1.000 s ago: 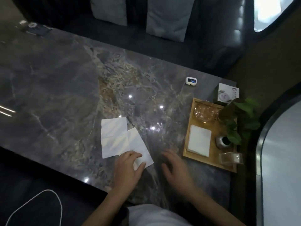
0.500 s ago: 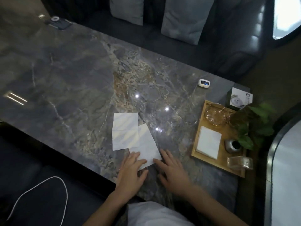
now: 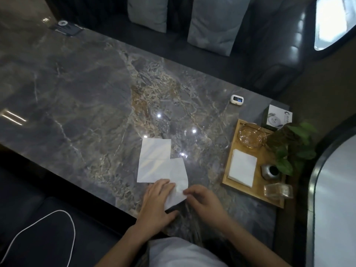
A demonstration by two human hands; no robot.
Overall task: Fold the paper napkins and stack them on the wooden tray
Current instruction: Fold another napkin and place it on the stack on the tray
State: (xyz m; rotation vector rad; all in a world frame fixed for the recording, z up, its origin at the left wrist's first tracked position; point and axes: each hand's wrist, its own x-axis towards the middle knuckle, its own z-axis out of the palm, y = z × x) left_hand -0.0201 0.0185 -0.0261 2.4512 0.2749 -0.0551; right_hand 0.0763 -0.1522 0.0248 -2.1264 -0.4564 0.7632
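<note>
My right hand (image 3: 204,199) now has a pinching grip on the near white paper napkin (image 3: 178,177) at the worktop's (image 3: 77,105) near edge, corner lifted since a second ago; left hand (image 3: 157,201) pressed flat on it. Folding begins. Folded napkins (image 3: 243,167) sit on the wooden tray (image 3: 231,170). Box (image 3: 278,117) print unreadable.
</note>
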